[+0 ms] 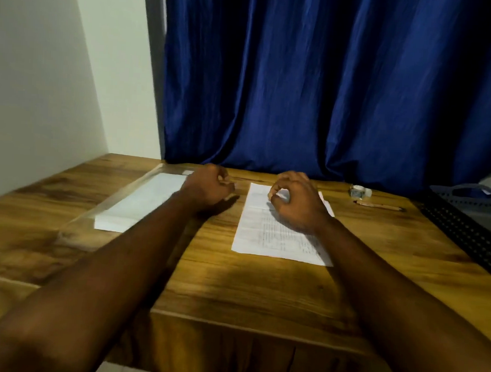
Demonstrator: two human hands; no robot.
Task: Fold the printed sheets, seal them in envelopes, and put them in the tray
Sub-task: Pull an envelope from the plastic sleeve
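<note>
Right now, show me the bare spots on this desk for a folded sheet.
Widest bare wood: the near strip between the printed sheet and the desk's front edge. Also free: between the sheet and the dark perforated tray, nearer than the pen. Narrow lane between sheet and clear paper box, partly under the left hand. Crowded: by the tape dispenser.

Table [261, 286]: printed sheet [267, 232] lies flat near centre, a bit twd 1 o'clock. Tray [74, 231] at 10 o'clock, well apart from sheet, w/ paper stack [141, 200] in it. Tape roll [359, 190] at 2 o'clock, pen [379, 205] just in front of it. Basket [464, 225] at 3 o'clock by table's rt edge. Curtain [300, 89] behind at 12, wall [44, 90] at 9–10. Left hand [207, 188] btwn tray & sheet; right hand [297, 205] over sheet's far half.
</note>
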